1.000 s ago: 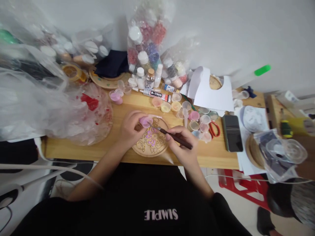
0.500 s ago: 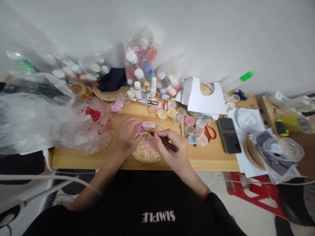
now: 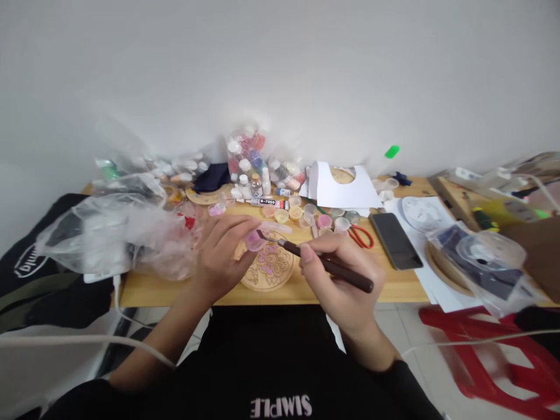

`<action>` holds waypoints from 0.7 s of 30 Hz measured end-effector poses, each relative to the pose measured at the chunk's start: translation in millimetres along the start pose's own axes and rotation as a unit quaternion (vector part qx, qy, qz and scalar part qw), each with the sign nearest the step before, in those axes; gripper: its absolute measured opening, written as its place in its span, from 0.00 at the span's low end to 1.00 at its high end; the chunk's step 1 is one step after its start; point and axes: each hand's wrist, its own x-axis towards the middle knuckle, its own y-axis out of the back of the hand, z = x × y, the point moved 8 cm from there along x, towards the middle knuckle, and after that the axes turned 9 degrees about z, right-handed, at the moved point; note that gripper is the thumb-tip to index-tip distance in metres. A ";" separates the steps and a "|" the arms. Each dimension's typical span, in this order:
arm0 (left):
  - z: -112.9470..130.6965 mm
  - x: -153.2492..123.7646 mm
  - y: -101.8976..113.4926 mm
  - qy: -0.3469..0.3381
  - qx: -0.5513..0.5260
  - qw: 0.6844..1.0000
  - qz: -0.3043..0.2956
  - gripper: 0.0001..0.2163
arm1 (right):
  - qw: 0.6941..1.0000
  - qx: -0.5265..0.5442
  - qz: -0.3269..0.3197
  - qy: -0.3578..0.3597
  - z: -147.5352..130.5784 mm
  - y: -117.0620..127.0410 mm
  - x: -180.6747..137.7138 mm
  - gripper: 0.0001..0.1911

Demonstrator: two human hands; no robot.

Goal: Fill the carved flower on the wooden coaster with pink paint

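My left hand (image 3: 221,254) is closed round a small pink paint cup (image 3: 254,239) with its clear lid hanging open, raised above the table. My right hand (image 3: 343,280) grips a dark brown tool (image 3: 332,268) like a pen, and its thin metal tip reaches into the cup. Under both hands lies a round wooden disc (image 3: 269,269) with a gold floral outline, part of it filled in pink and purple.
Several small paint cups (image 3: 317,219), a B-7000 glue tube (image 3: 266,202), red scissors (image 3: 361,236) and a black phone (image 3: 394,239) lie on the wooden table (image 3: 175,289). Clear plastic bags (image 3: 109,233) crowd the left. Bagged bottles (image 3: 247,154) stand at the back wall. A red stool (image 3: 494,356) sits lower right.
The camera has tilted up and back, so the table looks smaller. Both hands have risen off the disc, and the tool tip now dips into the pink cup.
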 end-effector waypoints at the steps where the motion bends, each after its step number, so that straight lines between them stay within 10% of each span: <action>1: 4.1 4.0 1.6 -0.006 -0.007 1.000 -0.001 0.15 | 1.000 -0.005 0.005 0.016 -6.4 3.4 -0.1 0.11; 9: 18.5 23.3 6.9 -0.055 0.000 0.998 -0.015 0.17 | 0.998 0.017 0.015 0.057 -19.5 11.6 3.6 0.12; 21: -13.6 -15.8 -14.9 0.047 -0.026 0.997 -0.059 0.14 | 0.969 0.123 -0.007 -0.212 65.3 -16.8 -6.6 0.15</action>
